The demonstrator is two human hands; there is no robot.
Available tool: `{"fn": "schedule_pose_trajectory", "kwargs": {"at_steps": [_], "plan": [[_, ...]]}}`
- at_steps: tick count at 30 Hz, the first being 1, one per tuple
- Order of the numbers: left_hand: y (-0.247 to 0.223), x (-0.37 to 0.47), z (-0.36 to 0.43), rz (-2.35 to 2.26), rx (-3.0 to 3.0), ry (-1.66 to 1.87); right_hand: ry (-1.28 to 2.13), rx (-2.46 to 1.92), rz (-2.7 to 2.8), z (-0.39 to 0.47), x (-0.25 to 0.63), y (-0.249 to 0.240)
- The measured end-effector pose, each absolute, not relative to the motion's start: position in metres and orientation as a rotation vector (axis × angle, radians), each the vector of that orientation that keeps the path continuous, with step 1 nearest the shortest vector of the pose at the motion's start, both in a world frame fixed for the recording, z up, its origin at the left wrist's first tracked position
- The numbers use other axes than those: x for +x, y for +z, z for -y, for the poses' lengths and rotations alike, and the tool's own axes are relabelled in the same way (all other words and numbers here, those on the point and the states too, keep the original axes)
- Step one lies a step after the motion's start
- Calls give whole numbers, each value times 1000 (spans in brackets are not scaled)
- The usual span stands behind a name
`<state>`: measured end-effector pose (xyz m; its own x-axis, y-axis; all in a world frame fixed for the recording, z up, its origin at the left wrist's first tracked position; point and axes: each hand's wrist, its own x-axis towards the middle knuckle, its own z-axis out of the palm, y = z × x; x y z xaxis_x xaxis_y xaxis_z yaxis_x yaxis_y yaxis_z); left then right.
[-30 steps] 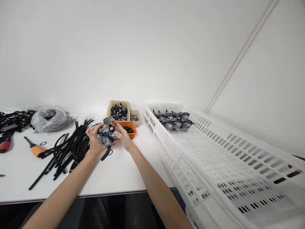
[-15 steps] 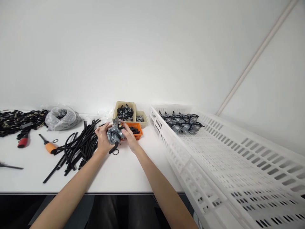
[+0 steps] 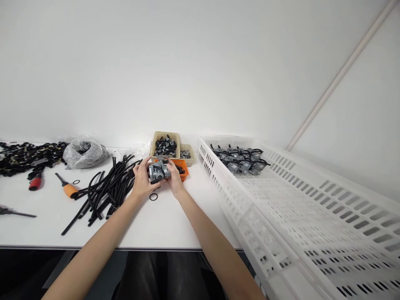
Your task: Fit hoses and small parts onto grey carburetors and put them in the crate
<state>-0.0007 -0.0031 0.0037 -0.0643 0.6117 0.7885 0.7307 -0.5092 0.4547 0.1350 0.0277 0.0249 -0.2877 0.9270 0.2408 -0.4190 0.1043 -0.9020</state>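
A grey metal carburetor is held between both hands above the white table. My left hand grips its left side, fingers wrapped over the top and thumb underneath. My right hand closes on its right side. Behind the carburetor sits an orange basket of small black parts, partly hidden by the hands. On the table just below lies a black rubber ring. Black rubber hoses lie in a loose heap to the left of my left hand.
At right, a white perforated crate holds several carburetors. Two beige bins of small parts stand against the wall. Leftward are a plastic bag, an orange-handled screwdriver, a red-handled tool and piled black parts.
The carburetor has been turned in my hands, and the black hose end that hung below it is now out of sight. Both hands sit slightly further right in view.
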Motion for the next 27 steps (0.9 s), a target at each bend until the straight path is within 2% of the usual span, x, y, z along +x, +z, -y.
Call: {"fn": "schedule_pose_trajectory", "kwargs": {"at_steps": [12,27], "plan": [[6,2,2,1495,-2056,-1629,1772,-570,802,-21,138,35],[7,6,3,1479,-2051,-1606,1761,-592,591,-25,142,40]]}}
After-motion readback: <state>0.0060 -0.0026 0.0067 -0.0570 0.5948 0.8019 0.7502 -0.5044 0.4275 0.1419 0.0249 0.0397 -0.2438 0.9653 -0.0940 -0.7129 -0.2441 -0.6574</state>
